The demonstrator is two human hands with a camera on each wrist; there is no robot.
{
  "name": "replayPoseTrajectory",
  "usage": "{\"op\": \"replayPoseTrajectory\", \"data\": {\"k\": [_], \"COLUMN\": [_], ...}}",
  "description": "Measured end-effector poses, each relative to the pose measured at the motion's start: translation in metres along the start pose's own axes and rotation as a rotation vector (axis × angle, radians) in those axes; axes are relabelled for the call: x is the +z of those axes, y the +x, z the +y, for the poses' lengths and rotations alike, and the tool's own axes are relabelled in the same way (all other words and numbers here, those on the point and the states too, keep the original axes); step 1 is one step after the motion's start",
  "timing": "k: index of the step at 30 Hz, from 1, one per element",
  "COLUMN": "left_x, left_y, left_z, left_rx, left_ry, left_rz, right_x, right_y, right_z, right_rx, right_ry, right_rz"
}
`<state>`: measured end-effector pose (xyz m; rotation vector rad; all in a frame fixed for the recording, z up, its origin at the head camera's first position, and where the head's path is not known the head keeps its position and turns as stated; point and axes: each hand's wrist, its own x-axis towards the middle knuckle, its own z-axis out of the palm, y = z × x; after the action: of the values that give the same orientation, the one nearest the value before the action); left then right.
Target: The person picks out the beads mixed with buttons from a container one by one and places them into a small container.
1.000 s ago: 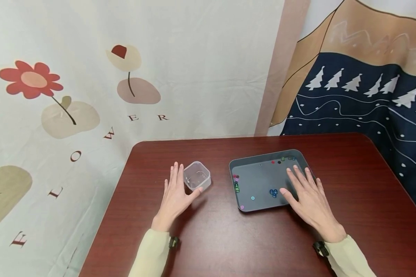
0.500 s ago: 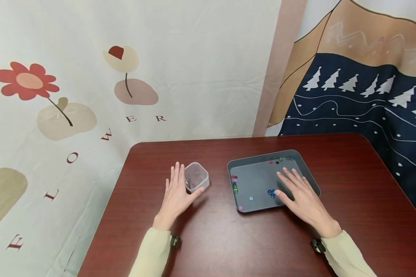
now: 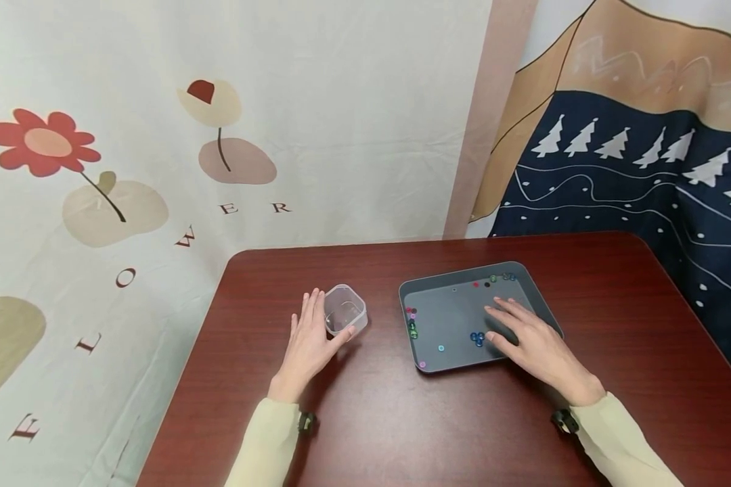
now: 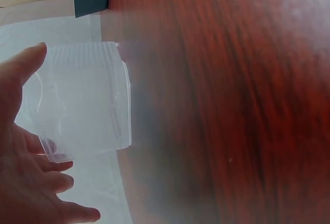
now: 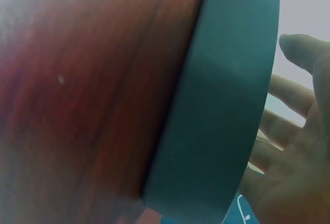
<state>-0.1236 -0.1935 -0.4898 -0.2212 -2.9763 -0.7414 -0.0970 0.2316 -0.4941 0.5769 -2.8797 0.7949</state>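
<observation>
My left hand [image 3: 307, 348] holds a clear plastic box [image 3: 344, 312] standing on the table, fingers along its left side and thumb at its near right side. In the left wrist view the thumb lies at one edge of the box [image 4: 85, 98], the fingers at the opposite one. Over the right part of a dark grey tray [image 3: 451, 311] hovers my right hand [image 3: 536, 345], fingers spread and slightly bent, holding nothing. Its thumb tip is beside a cluster of blue beads [image 3: 476, 337]. The right wrist view shows mainly the tray's outer wall [image 5: 221, 80].
More small beads lie scattered in the tray: green ones [image 3: 413, 329] along the left wall, a red one [image 3: 476, 285] near the back, a light blue one [image 3: 441, 348] toward the front. The brown table [image 3: 378, 419] ends at a printed curtain [image 3: 365, 135].
My right hand has moved left over the tray toward the blue beads, its fingers bending a little. The left hand stays at the box, its thumb drawn slightly closer.
</observation>
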Motion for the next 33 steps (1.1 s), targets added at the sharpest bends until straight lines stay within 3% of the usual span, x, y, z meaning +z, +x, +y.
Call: {"op": "replayPoseTrajectory", "data": {"k": [5,14,22,25,29,33], "left_x": [-0.002,-0.005,-0.005,-0.004,-0.003,-0.003], "left_y": [0.002,0.003,0.002,0.003,0.008,0.011], "left_z": [-0.002,-0.003,-0.004,-0.005,-0.008,-0.011], "left_rx": [0.008,0.015,0.034,0.057,0.135,0.178], "left_ry": [0.009,-0.053,-0.024,0.015,0.077,0.111], "left_rz": [-0.003,-0.031,-0.047,-0.042,-0.021,-0.041], "right_x": [-0.004,-0.006,-0.007,-0.008,-0.008,-0.007], "right_y": [0.005,0.014,0.02,0.022,0.023,0.024], "right_z": [0.002,0.006,0.007,0.007,0.009,0.011], "right_rx": [-0.022,-0.047,-0.043,-0.047,-0.055,-0.063], "right_ry": [0.016,0.057,0.058,0.056,0.052,0.053], "right_rz": [-0.044,-0.158,-0.21,-0.226,-0.244,-0.258]}}
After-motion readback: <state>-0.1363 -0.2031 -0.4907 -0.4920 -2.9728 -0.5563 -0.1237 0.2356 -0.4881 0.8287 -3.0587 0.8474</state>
